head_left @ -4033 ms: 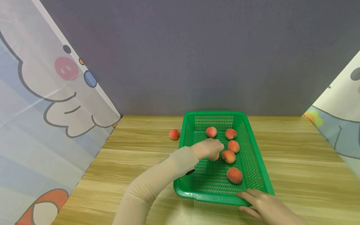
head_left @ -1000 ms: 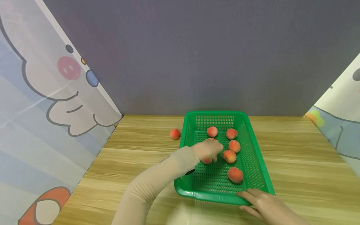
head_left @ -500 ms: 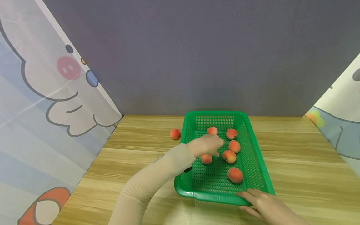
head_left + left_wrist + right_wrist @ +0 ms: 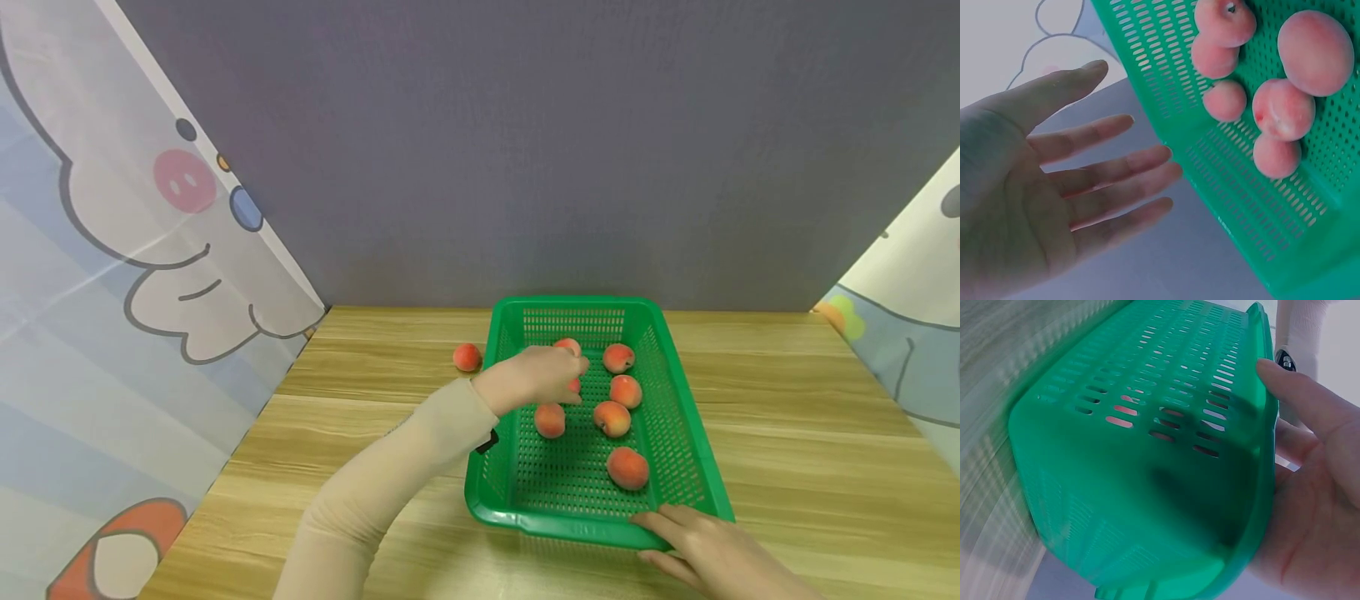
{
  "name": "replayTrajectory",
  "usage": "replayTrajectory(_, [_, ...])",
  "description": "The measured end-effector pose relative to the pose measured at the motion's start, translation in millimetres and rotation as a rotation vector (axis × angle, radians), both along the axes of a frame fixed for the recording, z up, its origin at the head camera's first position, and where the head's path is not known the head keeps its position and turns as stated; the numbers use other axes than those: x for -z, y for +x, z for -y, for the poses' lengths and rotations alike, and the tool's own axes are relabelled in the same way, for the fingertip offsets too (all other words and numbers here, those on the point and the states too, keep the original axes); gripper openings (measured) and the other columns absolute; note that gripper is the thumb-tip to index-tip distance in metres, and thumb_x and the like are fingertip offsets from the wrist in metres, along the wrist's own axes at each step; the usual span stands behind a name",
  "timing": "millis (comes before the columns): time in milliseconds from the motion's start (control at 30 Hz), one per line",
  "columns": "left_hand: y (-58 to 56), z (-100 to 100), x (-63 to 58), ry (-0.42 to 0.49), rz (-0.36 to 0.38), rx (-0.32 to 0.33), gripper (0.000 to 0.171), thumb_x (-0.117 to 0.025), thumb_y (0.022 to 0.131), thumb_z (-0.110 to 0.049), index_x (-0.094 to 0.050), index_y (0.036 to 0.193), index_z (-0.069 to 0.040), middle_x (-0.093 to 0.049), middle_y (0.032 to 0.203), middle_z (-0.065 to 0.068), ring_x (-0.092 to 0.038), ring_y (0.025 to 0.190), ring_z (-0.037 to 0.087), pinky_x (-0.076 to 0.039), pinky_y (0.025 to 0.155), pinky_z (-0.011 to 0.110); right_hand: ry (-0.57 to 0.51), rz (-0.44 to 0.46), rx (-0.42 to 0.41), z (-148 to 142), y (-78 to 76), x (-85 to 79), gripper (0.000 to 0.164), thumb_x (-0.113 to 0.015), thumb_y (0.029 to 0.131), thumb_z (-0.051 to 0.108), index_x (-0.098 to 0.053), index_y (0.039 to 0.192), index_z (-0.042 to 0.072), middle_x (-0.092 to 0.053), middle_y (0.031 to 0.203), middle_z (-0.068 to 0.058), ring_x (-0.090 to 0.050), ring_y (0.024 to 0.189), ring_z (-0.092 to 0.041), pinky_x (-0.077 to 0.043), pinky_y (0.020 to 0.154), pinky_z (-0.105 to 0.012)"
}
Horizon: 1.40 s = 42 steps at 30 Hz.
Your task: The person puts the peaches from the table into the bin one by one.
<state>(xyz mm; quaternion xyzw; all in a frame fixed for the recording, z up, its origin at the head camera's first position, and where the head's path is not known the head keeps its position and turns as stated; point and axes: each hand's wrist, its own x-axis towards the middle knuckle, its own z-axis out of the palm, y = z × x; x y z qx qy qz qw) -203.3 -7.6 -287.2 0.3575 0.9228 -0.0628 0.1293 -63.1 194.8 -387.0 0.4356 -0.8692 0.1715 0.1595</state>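
Note:
My left hand [image 4: 536, 377] is over the left part of a green plastic basket [image 4: 588, 527], above the peaches. In the left wrist view its fingers [image 4: 1113, 190] are spread and hold nothing. A peach [image 4: 573, 386] shows partly behind the hand, and another peach [image 4: 567, 345] lies just beyond it. Nearer me is an uncovered peach [image 4: 550, 421]. Several more peaches stand in a loose row along the right side, among them a yellowish peach [image 4: 612, 418]. My right hand [image 4: 705, 546] grips the basket's near right rim, its thumb on the outer side in the right wrist view.
One peach [image 4: 467, 357] lies on the wooden table [image 4: 360, 433] outside the basket, close to its left wall. A grey panel [image 4: 525, 158] rises behind the table. Printed cartoon sheets [image 4: 112, 267] hang at both sides.
My left hand has moved left and slightly away from me, uncovering the near-left peach, which lies further left than the one seen under the hand 4 seconds ago. The right hand stays put.

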Motion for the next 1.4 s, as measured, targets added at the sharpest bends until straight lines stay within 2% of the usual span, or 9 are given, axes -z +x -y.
replayTrajectory(167, [2.6, 13, -7.3, 0.098, -0.041, 0.021, 0.011, -0.054, 0.088, -0.02, -0.053, 0.096, -0.011, -0.049, 0.075, -0.003, -0.035, 0.055, 0.008, -0.028, 0.049, 0.018, -0.013, -0.005, -0.009, -1, 0.0, 0.6, 0.029, -0.069, 0.074, 0.03, -0.062, 0.095, 0.012, -0.059, 0.078, 0.004, -0.056, 0.067, -0.006, -0.043, 0.048, -0.017])
replayTrajectory(233, [3.8, 18, -11.3, 0.122, -0.045, 0.013, 0.008, -0.053, 0.089, -0.018, -0.053, 0.093, -0.011, -0.046, 0.072, -0.002, -0.036, 0.059, 0.009, -0.028, 0.051, 0.018, -0.016, -0.006, -0.013, -1, -0.2, 0.7, 0.029, -0.069, 0.074, 0.03, -0.062, 0.095, 0.011, -0.059, 0.077, 0.004, -0.056, 0.066, -0.005, -0.043, 0.048, -0.017])
replayTrajectory(333, [4.6, 26, -16.1, 0.143, -0.049, -0.009, 0.014, -0.054, 0.088, -0.023, -0.056, 0.099, -0.013, -0.056, 0.086, -0.003, -0.052, 0.085, 0.009, -0.041, 0.067, 0.018, -0.014, -0.003, -0.009, -1, -0.1, 0.6, 0.029, -0.07, 0.074, 0.029, -0.062, 0.095, 0.012, -0.059, 0.078, 0.004, -0.056, 0.067, -0.005, -0.043, 0.048, -0.017])
replayTrajectory(433, [4.2, 33, -18.7, 0.155, -0.051, -0.042, 0.036, -0.056, 0.086, -0.033, -0.054, 0.117, -0.015, -0.057, 0.114, 0.001, -0.042, 0.119, 0.016, -0.041, 0.088, 0.027, -0.012, -0.004, -0.003, -1, 0.1, 0.6, 0.029, -0.07, 0.073, 0.029, -0.062, 0.095, 0.012, -0.059, 0.078, 0.005, -0.056, 0.067, -0.004, -0.043, 0.048, -0.017])
replayTrajectory(500, [3.5, 37, -20.0, 0.163, -0.059, -0.05, 0.043, -0.055, 0.086, -0.035, -0.051, 0.123, -0.014, -0.054, 0.122, 0.003, -0.037, 0.124, 0.018, -0.038, 0.094, 0.031, -0.012, -0.003, -0.001, 0, 0.1, 0.5, 0.029, -0.07, 0.073, 0.029, -0.062, 0.095, 0.012, -0.059, 0.078, 0.005, -0.056, 0.067, -0.004, -0.043, 0.048, -0.017])
replayTrajectory(733, [-0.1, 52, -20.2, 0.213, -0.125, -0.046, 0.034, -0.058, 0.085, -0.03, -0.056, 0.114, -0.012, -0.056, 0.115, 0.003, -0.055, 0.101, 0.017, -0.047, 0.078, 0.029, -0.02, -0.003, -0.007, 0, 0.1, 0.6, 0.029, -0.07, 0.073, 0.029, -0.062, 0.095, 0.012, -0.058, 0.077, 0.007, -0.054, 0.067, -0.003, -0.042, 0.049, -0.016])
replayTrajectory(1000, [-3.4, 69, -19.5, 0.299, -0.169, -0.058, 0.029, -0.059, 0.085, -0.026, -0.058, 0.109, -0.011, -0.057, 0.103, 0.003, -0.057, 0.085, 0.015, -0.048, 0.066, 0.026, -0.025, 0.014, -0.02, -1, -0.5, 0.5, 0.028, -0.07, 0.074, 0.028, -0.062, 0.095, 0.011, -0.058, 0.077, 0.005, -0.055, 0.066, -0.003, -0.042, 0.048, -0.015])
replayTrajectory(1167, [-7.9, 79, -16.7, 0.342, -0.192, -0.098, 0.029, -0.059, 0.085, -0.026, -0.057, 0.11, -0.011, -0.058, 0.102, 0.004, -0.058, 0.083, 0.015, -0.047, 0.063, 0.026, -0.018, 0.013, -0.013, -1, -0.5, 0.3, 0.029, -0.07, 0.073, 0.028, -0.062, 0.095, 0.011, -0.059, 0.077, 0.005, -0.055, 0.066, -0.004, -0.043, 0.048, -0.016])
replayTrajectory(1400, [-14.5, 92, -9.5, 0.406, -0.222, -0.16, 0.029, -0.059, 0.085, -0.025, -0.058, 0.109, -0.008, -0.059, 0.104, 0.007, -0.058, 0.077, 0.014, -0.048, 0.065, 0.028, -0.022, 0.007, -0.02, 0, -0.5, 0.4, 0.028, -0.07, 0.074, 0.029, -0.062, 0.095, 0.011, -0.058, 0.077, 0.005, -0.055, 0.066, -0.004, -0.042, 0.048, -0.015])
